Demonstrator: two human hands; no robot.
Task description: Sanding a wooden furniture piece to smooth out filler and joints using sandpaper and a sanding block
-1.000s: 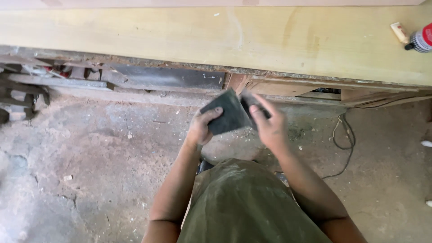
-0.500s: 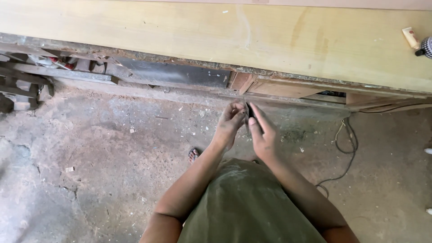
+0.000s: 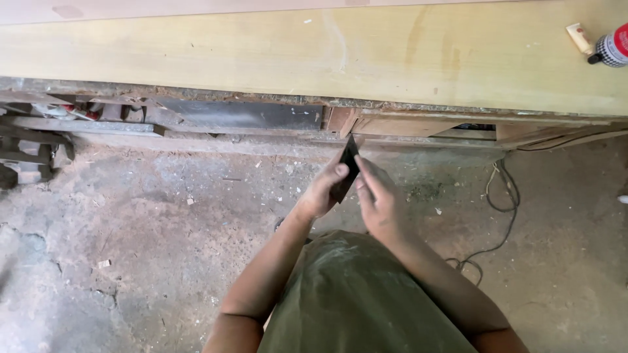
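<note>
Worktop (image 3: 261,59): long pale yellowish wood board, bare across most of its span, faint stains near centre. Far right end: small cream tube (image 3: 578,38) lying flat, just beside a bottle (image 3: 612,50) with red body and checkered band. Floor (image 3: 144,222): rough, cracked concrete, dusty, scattered wood chips. Dark cable (image 3: 497,222) snakes over it at right, under the worktop edge.

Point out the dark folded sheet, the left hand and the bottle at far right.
dark folded sheet (image 3: 347,163), head view, its upper visible face
left hand (image 3: 322,191), head view, back of hand
bottle (image 3: 613,49), head view, its chequered body
</note>
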